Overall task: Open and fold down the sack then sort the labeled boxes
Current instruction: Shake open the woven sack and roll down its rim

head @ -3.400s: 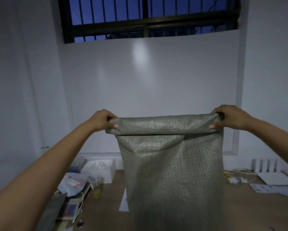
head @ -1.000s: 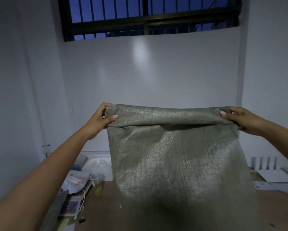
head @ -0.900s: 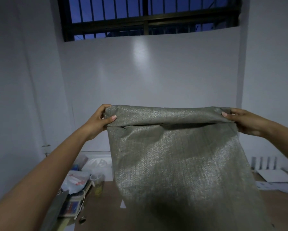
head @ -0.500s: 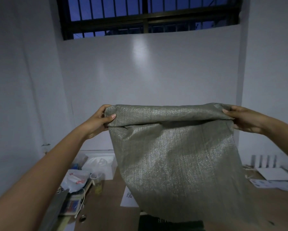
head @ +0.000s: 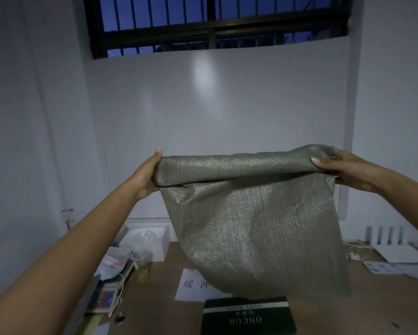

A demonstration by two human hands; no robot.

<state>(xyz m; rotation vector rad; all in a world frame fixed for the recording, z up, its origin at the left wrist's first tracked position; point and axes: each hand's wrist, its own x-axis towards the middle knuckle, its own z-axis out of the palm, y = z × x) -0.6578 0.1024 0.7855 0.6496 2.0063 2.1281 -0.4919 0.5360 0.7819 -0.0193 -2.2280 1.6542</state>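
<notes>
I have the sack [head: 251,213] lifted mid-frame, left hand [head: 146,174] and right hand [head: 340,168] each gripping its rolled-down rim, so folding looks underway, while the dark labeled box [head: 247,315] waits unsorted on the tabletop [head: 154,310] at bottom center

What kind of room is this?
Probably a small workroom or packing room, though that is a guess. A barred window sits high in plain white walls, and a brown table holds a dark green box, a paper sign and loose papers.
</notes>
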